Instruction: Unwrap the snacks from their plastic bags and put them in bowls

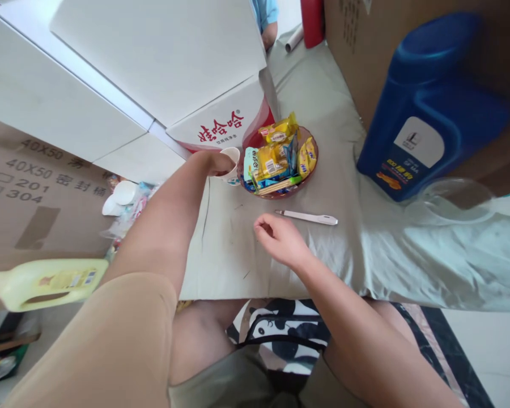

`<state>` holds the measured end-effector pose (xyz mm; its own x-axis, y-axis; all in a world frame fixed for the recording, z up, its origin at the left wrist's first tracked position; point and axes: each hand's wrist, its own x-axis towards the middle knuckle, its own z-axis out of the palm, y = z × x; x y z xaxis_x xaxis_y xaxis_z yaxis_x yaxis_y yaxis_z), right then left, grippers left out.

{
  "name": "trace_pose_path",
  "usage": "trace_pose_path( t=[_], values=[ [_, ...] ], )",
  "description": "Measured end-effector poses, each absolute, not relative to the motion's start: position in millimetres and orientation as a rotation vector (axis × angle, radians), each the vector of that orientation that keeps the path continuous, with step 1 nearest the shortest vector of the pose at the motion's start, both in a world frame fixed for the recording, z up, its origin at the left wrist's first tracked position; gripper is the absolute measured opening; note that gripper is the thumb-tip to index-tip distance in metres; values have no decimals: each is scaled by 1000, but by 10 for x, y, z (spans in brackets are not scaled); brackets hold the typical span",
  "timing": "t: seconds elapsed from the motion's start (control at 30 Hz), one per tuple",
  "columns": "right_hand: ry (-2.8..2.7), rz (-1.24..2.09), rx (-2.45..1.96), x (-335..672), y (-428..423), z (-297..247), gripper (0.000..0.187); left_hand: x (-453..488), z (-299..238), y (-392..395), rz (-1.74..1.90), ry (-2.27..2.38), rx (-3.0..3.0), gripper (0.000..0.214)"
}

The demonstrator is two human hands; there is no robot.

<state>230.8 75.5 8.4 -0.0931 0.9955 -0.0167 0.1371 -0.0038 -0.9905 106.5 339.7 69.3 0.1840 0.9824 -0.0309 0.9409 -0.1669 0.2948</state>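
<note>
My left hand [222,164] is at a white paper cup [233,179], its fingers closed over the near side of the rim. The fingertips are hidden. The cup stands against the left edge of a reddish see-through bowl [312,170]. That bowl is heaped with wrapped snacks [272,161] in yellow, blue and pale green packets. Loosely curled, my right hand [279,238] rests over the cloth, with nothing visible in it. Just beyond its knuckles lies a slim white pen-like stick [308,217], apart from the hand.
Behind the bowl stands a white and red carton [221,127] below white boxes. A large blue bottle [412,124] and a clear round container [454,201] are at the right. At the left are a pale yellow jug [59,281] and a brown carton [38,209]. Another person's arm [270,34] shows at the back.
</note>
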Motion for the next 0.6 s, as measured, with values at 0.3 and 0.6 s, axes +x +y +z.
trace_pose_path(
  t=[0.3, 0.6],
  values=[
    [-1327, 1111, -1275, 2378, 651, -2, 14, 605, 1035, 2543, 941, 1766, 2294, 12],
    [-1366, 800, -1637, 2531, 218, -334, 27, 217, 60, 758, 987, 1372, 1592, 23]
  ],
)
